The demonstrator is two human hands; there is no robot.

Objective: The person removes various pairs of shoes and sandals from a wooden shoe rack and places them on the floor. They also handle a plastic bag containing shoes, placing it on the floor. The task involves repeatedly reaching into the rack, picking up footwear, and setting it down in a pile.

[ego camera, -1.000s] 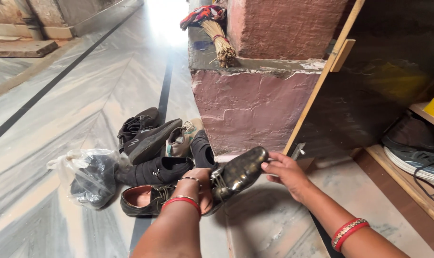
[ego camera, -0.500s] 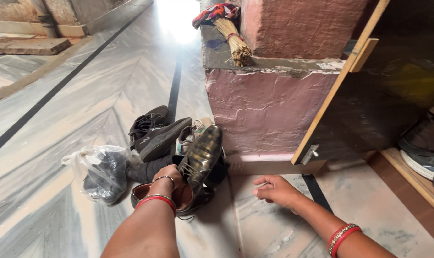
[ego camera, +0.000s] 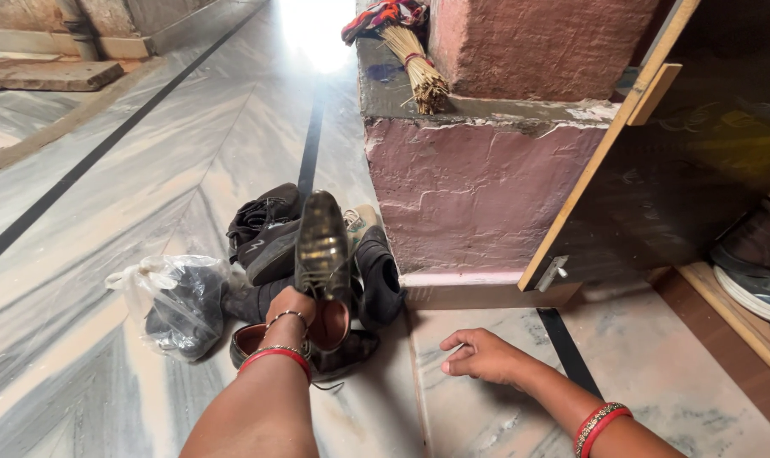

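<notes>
Marble floor (ego camera: 147, 187), wide and open to the left; pink stone step (ego camera: 478, 195) and cupboard door (ego camera: 605, 161) close on the right. Left hand (ego camera: 290, 307) grips a dark leather shoe (ego camera: 323, 254) at its heel opening, long axis near upright, toe pointing up and away, above the pile of shoes (ego camera: 270, 233) and its mate (ego camera: 334, 356). Right hand (ego camera: 478, 356) rests loosely curled and empty on the floor, apart from the shoe.

A single head-worn camera looks steeply down and forward. It sits close above the grey-veined marble floor (ego camera: 105, 212), facing the pink plastered stone pillar (ego camera: 478, 187).
</notes>
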